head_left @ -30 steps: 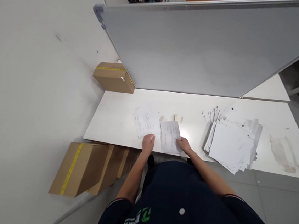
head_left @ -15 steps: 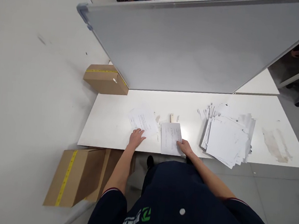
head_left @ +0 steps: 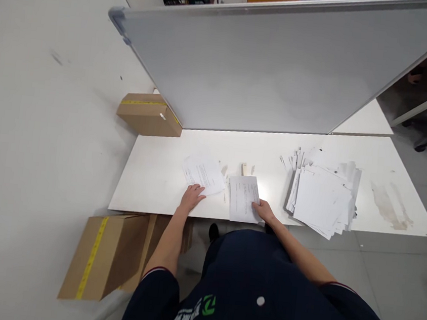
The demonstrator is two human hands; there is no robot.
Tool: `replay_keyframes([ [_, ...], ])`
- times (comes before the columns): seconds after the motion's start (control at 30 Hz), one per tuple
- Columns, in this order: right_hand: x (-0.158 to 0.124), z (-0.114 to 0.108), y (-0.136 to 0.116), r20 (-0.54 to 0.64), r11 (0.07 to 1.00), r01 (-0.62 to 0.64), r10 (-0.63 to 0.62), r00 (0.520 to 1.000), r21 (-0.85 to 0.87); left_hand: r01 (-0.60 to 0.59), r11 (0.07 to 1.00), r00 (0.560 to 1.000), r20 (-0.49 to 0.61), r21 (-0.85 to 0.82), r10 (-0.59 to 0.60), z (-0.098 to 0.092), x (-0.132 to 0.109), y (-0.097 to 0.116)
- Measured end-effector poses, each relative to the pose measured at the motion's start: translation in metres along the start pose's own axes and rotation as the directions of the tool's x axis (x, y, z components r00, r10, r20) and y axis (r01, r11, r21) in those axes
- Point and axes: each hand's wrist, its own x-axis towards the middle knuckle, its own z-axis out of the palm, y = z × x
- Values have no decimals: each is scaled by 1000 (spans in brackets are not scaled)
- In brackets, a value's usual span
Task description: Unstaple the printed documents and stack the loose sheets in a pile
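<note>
My left hand point(head_left: 191, 197) rests on the lower edge of a printed sheet point(head_left: 206, 174) on the white table, its fingers spread and flat. To the right, my right hand point(head_left: 264, 210) grips the right edge of a smaller printed paper point(head_left: 243, 196) between thumb and fingers. That paper lies at the table's front edge; whether it is one sheet or several I cannot tell. Just behind it lies a small, pale, block-like object point(head_left: 244, 169), partly covered by the paper.
A messy stack of papers point(head_left: 322, 194) stands on the right, some sheets overhanging the front edge of the table point(head_left: 151, 174). A whiteboard panel point(head_left: 245, 77) rises behind. One cardboard box point(head_left: 151, 118) sits at the back left; another box point(head_left: 102, 255) is below.
The left-hand sheet's lower right corner looks flatter and sharper now, and my left hand has shifted slightly. My right hand keeps its hold on the paper. The camera view has moved a little.
</note>
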Motion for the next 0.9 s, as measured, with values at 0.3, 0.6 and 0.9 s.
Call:
replay_keyframes([
  [0.3,-3,1,-4,13,1000,3,-2,1000,-10,144,989,989,-21,-19,-144,-5,9,31],
  [0.6,-6,0,-1,14,1000,-1,1,1000,-14,441,896,888,-114,-54,-445,17,52,110],
  [0.9,-7,1,-3,16,1000,-10,10,1000,-1,459,884,878,-104,-86,-466,12,56,113],
])
